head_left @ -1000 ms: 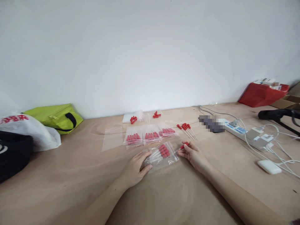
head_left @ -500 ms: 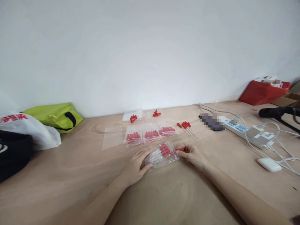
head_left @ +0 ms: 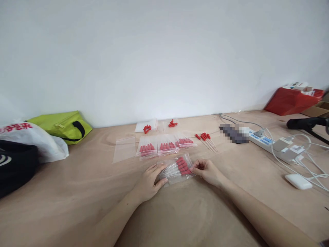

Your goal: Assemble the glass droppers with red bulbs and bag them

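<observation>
In front of me lies a clear zip-lock bag (head_left: 171,179) with several glass droppers (head_left: 183,165) inside, their red rubber bulbs toward the right. My left hand (head_left: 150,179) grips the bag's left end between thumb and fingers. At the bag's right-hand mouth, my right hand (head_left: 207,170) is closed in a pinch at the red bulb of the lowest dropper, most of which is inside the bag. Its fingertips partly hide that bulb. Behind are filled bags of droppers (head_left: 167,146) in a row, and a few loose droppers (head_left: 205,136) lie to their right.
A flat clear bag (head_left: 124,149) lies left of the filled ones. Loose red bulbs (head_left: 147,129) rest on bags near the wall. To the right are a power strip (head_left: 260,139) with cables, a white case (head_left: 298,181) and a phone (head_left: 233,133). A green bag (head_left: 60,125) stands left.
The right hand has moved slightly left, pushing the lowest dropper further into the bag, so its bulb sits almost level with the others. The left hand keeps its grip.
</observation>
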Tool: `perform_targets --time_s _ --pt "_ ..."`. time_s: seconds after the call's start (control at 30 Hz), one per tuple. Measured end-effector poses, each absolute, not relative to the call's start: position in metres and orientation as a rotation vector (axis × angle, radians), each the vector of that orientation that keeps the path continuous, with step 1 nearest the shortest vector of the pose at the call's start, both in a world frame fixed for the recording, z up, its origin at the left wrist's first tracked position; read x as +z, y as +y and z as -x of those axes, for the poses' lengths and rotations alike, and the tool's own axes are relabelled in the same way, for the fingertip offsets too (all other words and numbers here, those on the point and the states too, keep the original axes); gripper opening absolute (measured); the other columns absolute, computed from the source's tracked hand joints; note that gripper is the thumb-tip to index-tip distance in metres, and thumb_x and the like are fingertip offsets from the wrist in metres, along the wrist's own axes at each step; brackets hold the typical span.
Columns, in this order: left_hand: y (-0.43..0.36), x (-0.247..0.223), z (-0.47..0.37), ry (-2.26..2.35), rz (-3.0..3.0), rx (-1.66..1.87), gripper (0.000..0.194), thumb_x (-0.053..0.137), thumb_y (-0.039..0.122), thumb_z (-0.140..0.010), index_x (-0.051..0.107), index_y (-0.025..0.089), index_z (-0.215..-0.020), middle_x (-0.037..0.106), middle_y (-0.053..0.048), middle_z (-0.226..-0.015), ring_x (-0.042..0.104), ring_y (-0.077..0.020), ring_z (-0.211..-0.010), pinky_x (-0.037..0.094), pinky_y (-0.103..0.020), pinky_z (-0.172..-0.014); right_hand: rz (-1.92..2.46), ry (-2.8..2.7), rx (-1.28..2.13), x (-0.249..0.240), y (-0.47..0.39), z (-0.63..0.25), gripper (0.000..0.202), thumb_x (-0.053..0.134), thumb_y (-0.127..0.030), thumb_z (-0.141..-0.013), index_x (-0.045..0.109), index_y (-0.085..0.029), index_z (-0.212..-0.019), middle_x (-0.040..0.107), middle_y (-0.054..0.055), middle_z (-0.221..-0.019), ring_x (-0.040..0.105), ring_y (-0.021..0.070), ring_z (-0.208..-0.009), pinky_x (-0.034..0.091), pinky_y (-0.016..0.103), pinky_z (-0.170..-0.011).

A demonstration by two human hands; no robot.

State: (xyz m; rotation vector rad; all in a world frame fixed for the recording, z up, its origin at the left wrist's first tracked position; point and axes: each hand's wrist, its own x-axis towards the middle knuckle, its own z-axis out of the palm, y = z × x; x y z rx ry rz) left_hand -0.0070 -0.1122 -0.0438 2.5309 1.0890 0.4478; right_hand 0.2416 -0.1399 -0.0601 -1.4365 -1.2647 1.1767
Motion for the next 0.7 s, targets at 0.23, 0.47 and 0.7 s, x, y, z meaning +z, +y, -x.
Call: perform_targets --time_s 0.23,0.47,0.7 --pt "-0.112 -0.044 0.008 1.107 -2.521 0.423 0.042 0.045 0.037 -0.083 0.044 0.019 -0.122 0.049 -0.006 -0.126 0.041 -0.0204 -0.119 0.031 -0.040 -0.101 1.453 -1.100 1.312 -0.052 -0.144 -0.243 0.038 0.069 -0.036 -0.057 0.048 -0.019 -0.083 0.049 -0.010 -0.048 0.036 0.0030 -0.030 0.021 0.014 -0.029" --pt "-0.113 -0.037 0.006 0.932 -2.586 0.326 0.041 0.046 0.033 -0.084 0.043 0.023 -0.124 0.051 -0.004 -0.124 0.043 -0.0189 -0.118 0.026 -0.042 -0.103 1.558 -1.173 1.436 -0.049 -0.132 -0.243 0.029 0.066 -0.039 -0.062 0.052 -0.016 -0.073 0.046 -0.008 -0.037 0.040 0.0045 -0.027 0.022 0.013 -0.026" --pt "-0.114 -0.039 0.008 0.932 -2.565 0.411 0.042 0.048 0.035 -0.083 0.043 0.024 -0.123 0.049 -0.005 -0.126 0.040 -0.0202 -0.120 0.030 -0.041 -0.102 1.465 -1.208 1.534 -0.048 -0.129 -0.246 0.032 0.068 -0.040 -0.057 0.047 -0.017 -0.056 0.041 -0.010 -0.035 0.029 0.0014 -0.027 0.015 0.014 -0.025"
